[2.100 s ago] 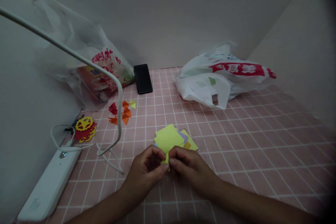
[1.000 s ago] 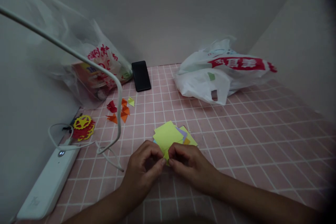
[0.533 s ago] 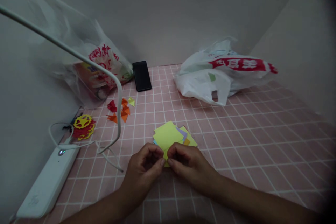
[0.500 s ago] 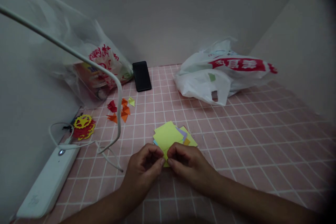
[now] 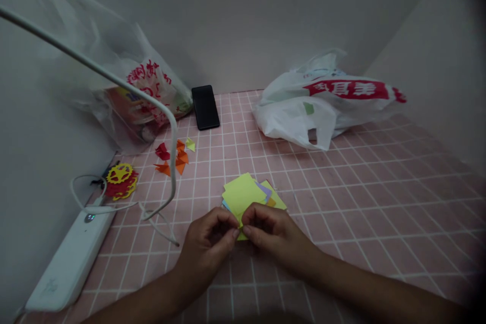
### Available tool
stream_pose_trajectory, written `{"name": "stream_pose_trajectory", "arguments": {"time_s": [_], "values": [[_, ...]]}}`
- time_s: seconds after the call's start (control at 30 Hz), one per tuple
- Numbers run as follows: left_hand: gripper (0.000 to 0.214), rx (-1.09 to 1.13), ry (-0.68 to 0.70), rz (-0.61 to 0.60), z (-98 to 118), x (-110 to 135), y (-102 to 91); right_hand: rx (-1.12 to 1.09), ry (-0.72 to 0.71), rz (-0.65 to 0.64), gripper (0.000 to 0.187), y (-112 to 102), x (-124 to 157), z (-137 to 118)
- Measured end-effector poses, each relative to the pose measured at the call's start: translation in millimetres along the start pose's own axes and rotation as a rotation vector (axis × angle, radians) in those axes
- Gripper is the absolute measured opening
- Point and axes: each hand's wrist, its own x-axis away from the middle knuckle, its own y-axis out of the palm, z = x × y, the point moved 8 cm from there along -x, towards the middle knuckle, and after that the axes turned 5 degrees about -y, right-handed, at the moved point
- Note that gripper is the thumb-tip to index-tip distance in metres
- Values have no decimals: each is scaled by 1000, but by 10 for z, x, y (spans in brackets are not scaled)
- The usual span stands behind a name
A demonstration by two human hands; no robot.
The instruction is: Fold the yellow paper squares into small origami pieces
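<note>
A loose stack of coloured paper squares, mostly yellow with purple, orange and blue edges showing, lies on the table in front of me. Over its near edge my left hand and my right hand meet, thumb and fingertips pinched. Between the pinches is a small piece of yellow paper, largely hidden by my fingers. It blends with the yellow sheet beneath, so its shape is hard to make out. Both hands are closed on it.
Small folded papers in red, orange and yellow lie left of the stack. Red and yellow gear-shaped pieces, a white power bank and a looping cable are further left. Behind are a phone and two plastic bags.
My hands stay pinched at the same spot, with only a slight shift of the right fingers. The whole view has tilted a little; the other things lie as before.
</note>
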Motion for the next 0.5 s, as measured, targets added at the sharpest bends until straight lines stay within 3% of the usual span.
{"name": "stream_pose_trajectory", "arguments": {"time_s": [0.2,0.5], "values": [[8,-53,84,-19,76,4,10,-38,48,-2,12,12,12,25],[10,-106,180,-54,161,35,12,-33,-18,8,11,21,20,-27]]}}
